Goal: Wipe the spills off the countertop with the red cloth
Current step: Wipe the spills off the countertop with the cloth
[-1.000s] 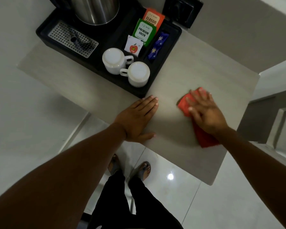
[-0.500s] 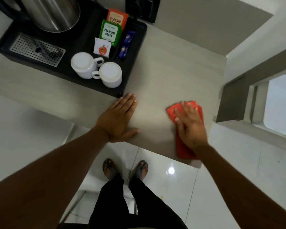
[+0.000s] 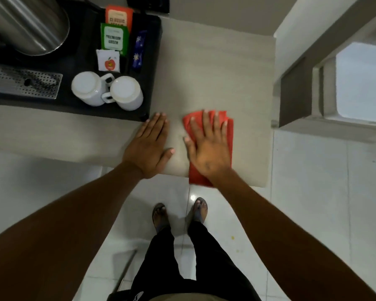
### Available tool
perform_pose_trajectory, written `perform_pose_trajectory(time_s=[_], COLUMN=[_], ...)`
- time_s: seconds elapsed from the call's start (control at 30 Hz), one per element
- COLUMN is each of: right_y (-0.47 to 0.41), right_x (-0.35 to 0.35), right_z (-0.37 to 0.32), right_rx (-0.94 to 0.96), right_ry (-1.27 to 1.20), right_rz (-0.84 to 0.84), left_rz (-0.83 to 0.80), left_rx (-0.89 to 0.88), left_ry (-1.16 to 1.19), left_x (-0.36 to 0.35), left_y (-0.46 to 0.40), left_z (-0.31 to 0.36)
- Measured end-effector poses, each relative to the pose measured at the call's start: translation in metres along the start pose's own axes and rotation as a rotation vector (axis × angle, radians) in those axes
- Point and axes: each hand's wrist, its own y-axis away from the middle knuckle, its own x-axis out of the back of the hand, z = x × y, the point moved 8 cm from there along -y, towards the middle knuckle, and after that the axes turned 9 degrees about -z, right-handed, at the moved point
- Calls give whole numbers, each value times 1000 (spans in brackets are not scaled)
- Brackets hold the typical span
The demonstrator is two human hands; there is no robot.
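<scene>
Countertop [image 3: 215, 72]: red cloth [image 3: 229, 135] long axis front-to-back, under spread right hand [image 3: 206, 146]; left hand [image 3: 149, 146] flat.

Pale grey table [image 3: 215, 68], seen from above, over white tiled floor [image 3: 313, 203].

Black tray [image 3: 152, 68] at upper left of the frame; red cloth [image 3: 229, 135] at lower centre, overhanging the near edge; two flat hands, left [image 3: 149, 146] bare on the surface, right [image 3: 206, 146] pressing the cloth.

You see a black tray [image 3: 154, 61] | steel kettle [image 3: 28, 25] on it | two white cups [image 3: 89, 88] upside down, touching | tea sachets [image 3: 114, 38] behind them | perforated drip grate [image 3: 26, 84] at left
</scene>
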Motion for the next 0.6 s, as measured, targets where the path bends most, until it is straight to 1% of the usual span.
perform_pose_trajectory(time_s=[0.07,0.13,0.23,0.3,0.37,0.43,0.53,0.6], right_y=[33,45,28,2,-24,-36,-11,18], right_x=[-8,1,22,34,41,41,20,6], right_z=[16,53,99,112,107,83,32,20], right_rx=[-9,-78,-195,-278,-331,-301,-220,-232], right_ry=[-12,-39,-87,-111,-146,-204,-143,-116], right_rz=[-35,-43,-3,28,58,87,92,95], left_rz=[2,-21,-30,-42,-40,-37,-33,-28], left_rx=[0,6,-1,3,4,-2,0,7], left_ry=[-14,-3,0,2,-6,-10,-8,-9], left_x=[2,3,4,4,4,4,4,4], left_y=[-1,0,1,1,2,0,0,-1], left_z=[2,3,3,3,3,3,2,1])
